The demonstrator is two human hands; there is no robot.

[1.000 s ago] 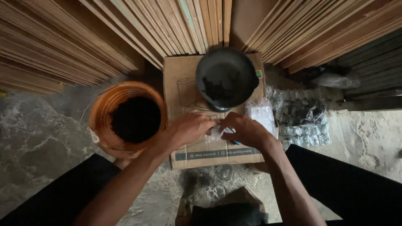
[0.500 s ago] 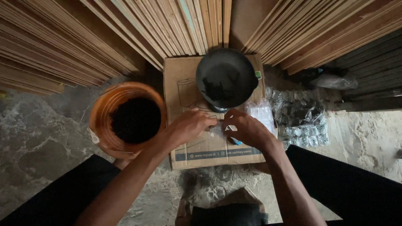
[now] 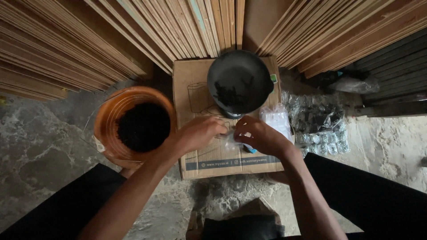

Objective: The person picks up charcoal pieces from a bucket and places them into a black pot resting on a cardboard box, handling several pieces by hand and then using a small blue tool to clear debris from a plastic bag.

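Both hands, left hand (image 3: 200,133) and right hand (image 3: 258,135), are pinching a small clear plastic bag (image 3: 232,141) between them, just below the black bowl (image 3: 239,82).

Rough concrete floor (image 3: 40,146) carrying a flattened cardboard box (image 3: 195,89).
On the box sits 1 dark bowl (image 3: 240,82); beside it on the floor stand 1 orange bucket (image 3: 111,111) and clear plastic packets (image 3: 318,122).

flat brown cardboard box (image 3: 202,111) with blue strip, clear plastic packets (image 3: 318,122) beside it
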